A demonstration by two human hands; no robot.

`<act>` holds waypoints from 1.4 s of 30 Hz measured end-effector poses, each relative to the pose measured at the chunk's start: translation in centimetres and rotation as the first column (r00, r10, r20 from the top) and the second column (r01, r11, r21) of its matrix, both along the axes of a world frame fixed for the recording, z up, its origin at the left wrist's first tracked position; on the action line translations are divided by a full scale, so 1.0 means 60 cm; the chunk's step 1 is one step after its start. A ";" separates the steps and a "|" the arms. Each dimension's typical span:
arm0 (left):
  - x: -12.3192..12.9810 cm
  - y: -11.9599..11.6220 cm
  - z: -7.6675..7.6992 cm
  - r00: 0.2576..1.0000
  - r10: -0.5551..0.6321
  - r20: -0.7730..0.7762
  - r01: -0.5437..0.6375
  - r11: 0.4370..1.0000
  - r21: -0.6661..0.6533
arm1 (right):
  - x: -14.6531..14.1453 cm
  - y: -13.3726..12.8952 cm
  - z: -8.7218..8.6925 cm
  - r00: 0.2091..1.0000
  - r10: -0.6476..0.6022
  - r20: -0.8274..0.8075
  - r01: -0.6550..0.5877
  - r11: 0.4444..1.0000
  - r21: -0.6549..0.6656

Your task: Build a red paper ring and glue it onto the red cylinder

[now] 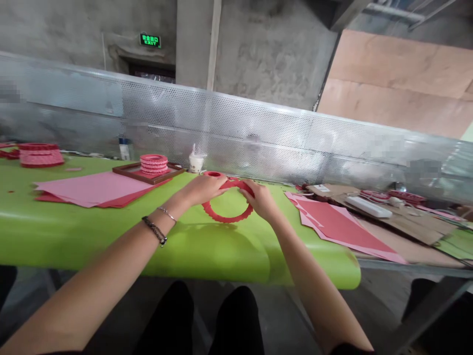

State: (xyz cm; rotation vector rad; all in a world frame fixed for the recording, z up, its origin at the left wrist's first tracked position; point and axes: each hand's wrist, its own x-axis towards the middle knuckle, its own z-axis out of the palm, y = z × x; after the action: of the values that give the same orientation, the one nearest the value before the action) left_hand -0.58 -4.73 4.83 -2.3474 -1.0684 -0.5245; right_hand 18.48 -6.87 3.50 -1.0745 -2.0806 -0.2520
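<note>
Between my hands a red ring with a scalloped, notched outer edge (227, 219), seemingly of paper, is held up over the green table covering (207, 251). My left hand (209, 187) is closed on its upper left, and my right hand (259, 198) grips the upper right. Some fingertips are hidden behind the ring. Just beyond my left hand shows a small round red item with a dark centre (213, 174). Left of it, a stack of pink and red rings (153, 165) rests in a brown wooden frame (125, 171).
Pink sheets (84, 187) over red ones lie at the left, with another ring stack (40, 155) farther left. A patterned cup (196, 161) stands behind. At the right are red and pink sheets (343, 224), a white power strip (368, 207) and cardboard (417, 222). A perforated metal panel (229, 133) borders the back.
</note>
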 end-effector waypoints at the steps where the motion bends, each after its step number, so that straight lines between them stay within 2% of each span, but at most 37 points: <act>1: 0.001 0.001 0.001 1.000 0.001 -0.010 -0.001 1.000 0.007 | 0.000 0.000 0.002 1.000 -0.005 0.012 0.005 1.000 -0.003; 5: 0.001 0.010 0.004 0.999 0.000 -0.047 0.002 0.999 0.032 | -0.003 0.000 0.008 0.997 -0.026 0.071 0.027 1.000 -0.013; 11: 0.002 0.009 0.009 0.995 0.002 -0.100 0.002 0.999 0.039 | -0.008 -0.005 0.024 0.949 -0.160 0.270 0.165 0.986 0.004; 23: 0.011 0.005 0.024 0.980 0.019 -0.198 -0.014 1.000 0.028 | -0.013 -0.013 0.044 0.891 -0.211 0.402 0.236 0.972 -0.012; 30: 0.018 0.002 0.028 0.988 0.015 -0.155 -0.022 0.999 -0.047 | -0.011 -0.010 0.046 0.882 -0.236 0.408 0.271 0.962 -0.029; 34: 0.010 0.016 0.033 0.999 0.018 -0.032 -0.022 0.991 -0.133 | -0.010 0.009 0.039 0.905 -0.219 0.364 0.282 0.951 -0.128; 37: -0.011 0.035 0.027 0.996 0.045 0.073 -0.025 0.969 -0.245 | 0.005 0.038 0.019 0.927 -0.169 0.334 0.266 0.925 -0.270; 39: -0.031 0.048 0.010 0.995 0.052 0.085 -0.018 0.933 -0.360 | 0.028 0.053 0.001 0.943 -0.123 0.309 0.242 0.891 -0.385; 42: -0.059 0.061 -0.031 0.998 0.051 0.035 -0.024 0.839 -0.544 | 0.073 0.059 -0.025 0.955 -0.073 0.288 0.225 0.811 -0.539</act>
State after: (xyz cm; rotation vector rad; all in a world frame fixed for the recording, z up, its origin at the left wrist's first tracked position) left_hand -4.13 -1.06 2.96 -2.7999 -1.4346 -0.2817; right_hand 22.87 -3.31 2.03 -1.6411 -2.3742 0.1888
